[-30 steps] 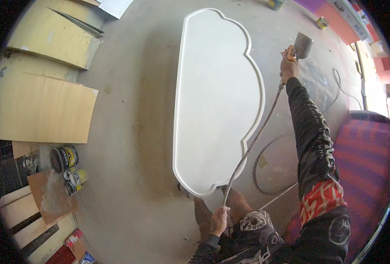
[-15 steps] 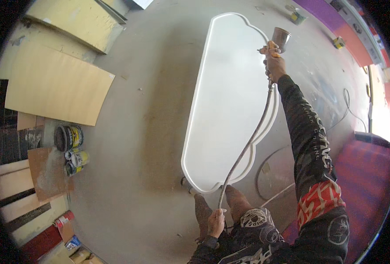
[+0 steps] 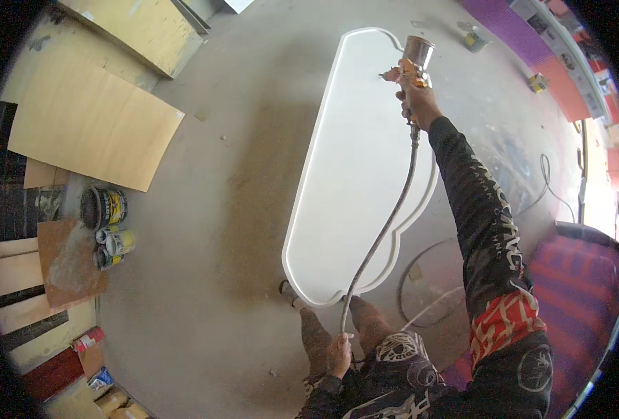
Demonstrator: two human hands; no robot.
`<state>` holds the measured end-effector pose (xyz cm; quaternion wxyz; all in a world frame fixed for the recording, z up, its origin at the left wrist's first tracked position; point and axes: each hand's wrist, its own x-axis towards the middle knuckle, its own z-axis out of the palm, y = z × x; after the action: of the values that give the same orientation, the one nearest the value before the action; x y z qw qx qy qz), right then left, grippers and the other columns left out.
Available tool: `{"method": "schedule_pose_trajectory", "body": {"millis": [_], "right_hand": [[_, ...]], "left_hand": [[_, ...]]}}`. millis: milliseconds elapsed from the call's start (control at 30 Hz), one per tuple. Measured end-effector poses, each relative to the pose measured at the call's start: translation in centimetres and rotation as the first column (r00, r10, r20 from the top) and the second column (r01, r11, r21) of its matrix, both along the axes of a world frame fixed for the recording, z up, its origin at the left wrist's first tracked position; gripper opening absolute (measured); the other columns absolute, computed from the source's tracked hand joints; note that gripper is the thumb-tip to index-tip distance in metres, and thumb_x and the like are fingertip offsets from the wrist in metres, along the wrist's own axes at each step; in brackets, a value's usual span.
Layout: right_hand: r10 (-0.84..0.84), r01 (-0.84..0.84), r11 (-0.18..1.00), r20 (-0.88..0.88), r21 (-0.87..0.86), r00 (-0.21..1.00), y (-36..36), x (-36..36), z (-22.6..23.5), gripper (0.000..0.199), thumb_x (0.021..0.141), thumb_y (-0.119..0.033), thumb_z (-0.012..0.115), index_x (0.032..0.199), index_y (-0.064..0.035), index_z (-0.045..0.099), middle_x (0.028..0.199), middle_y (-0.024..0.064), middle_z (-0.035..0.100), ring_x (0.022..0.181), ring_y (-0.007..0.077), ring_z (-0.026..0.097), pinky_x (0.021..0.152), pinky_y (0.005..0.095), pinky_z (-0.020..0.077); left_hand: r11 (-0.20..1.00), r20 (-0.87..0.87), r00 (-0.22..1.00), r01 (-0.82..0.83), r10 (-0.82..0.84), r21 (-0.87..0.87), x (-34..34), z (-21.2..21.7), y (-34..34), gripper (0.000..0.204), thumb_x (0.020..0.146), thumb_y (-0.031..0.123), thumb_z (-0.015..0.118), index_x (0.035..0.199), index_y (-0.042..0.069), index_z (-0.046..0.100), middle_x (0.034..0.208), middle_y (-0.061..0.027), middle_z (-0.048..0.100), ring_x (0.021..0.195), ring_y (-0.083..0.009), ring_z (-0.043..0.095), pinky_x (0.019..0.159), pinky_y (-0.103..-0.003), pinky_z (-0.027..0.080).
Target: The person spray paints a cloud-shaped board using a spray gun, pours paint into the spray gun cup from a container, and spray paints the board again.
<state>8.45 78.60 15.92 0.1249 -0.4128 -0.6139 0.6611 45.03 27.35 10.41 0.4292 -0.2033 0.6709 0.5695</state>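
My right hand is stretched far forward, closed round the handle of an orange-and-metal spray gun with a metallic cup on top. The gun hangs over the far right edge of a large white panel, which has a raised rim, a straight left side and a scalloped right side. From the gun's handle a grey air hose runs down across the panel toward my body. Close to my waist, my left hand is wrapped round the hose. My legs stand at the panel's near end.
Plywood sheets and paint cans line the left side. More hose coils lie on the floor at right, near a purple-red covered object. Small cans stand at the far right.
My right hand and the spray gun have moved left, and the gun's nozzle now sits farther over the panel. The hose has shifted left with it; my left hand still grips it.
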Motion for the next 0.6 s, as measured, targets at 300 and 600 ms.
{"method": "schedule_pose_trajectory", "body": {"millis": [300,600], "right_hand": [[-0.203,0.172,0.956,0.115,0.236,0.972,5.5,7.3,-2.3,0.035,0.084,-0.044,0.067,0.085,-0.0091,0.064,0.059,-0.0036,0.048,0.040,0.0079,0.041,0.035,0.0265,0.0348],[-0.496,0.100,0.621,0.291,0.777,0.818,17.0,14.6,-9.8,0.053,0.089,-0.050,0.052,0.103,-0.0007,0.063,0.080,0.0129,0.067,0.059,0.0241,0.063,0.051,0.0377,0.0505]], "left_hand": [[0.997,0.067,0.995,0.077,-0.077,0.005,-1.2,0.2,-0.4,0.053,0.093,0.054,0.049,0.097,0.003,0.064,0.067,0.0027,0.044,0.059,-0.0077,0.043,0.052,-0.027,0.037],[0.972,-0.017,0.972,0.235,-0.234,0.024,-1.8,-0.8,0.2,0.045,0.098,0.044,0.046,0.100,0.002,0.064,0.067,0.0012,0.049,0.061,-0.0086,0.046,0.056,-0.027,0.040]]}}
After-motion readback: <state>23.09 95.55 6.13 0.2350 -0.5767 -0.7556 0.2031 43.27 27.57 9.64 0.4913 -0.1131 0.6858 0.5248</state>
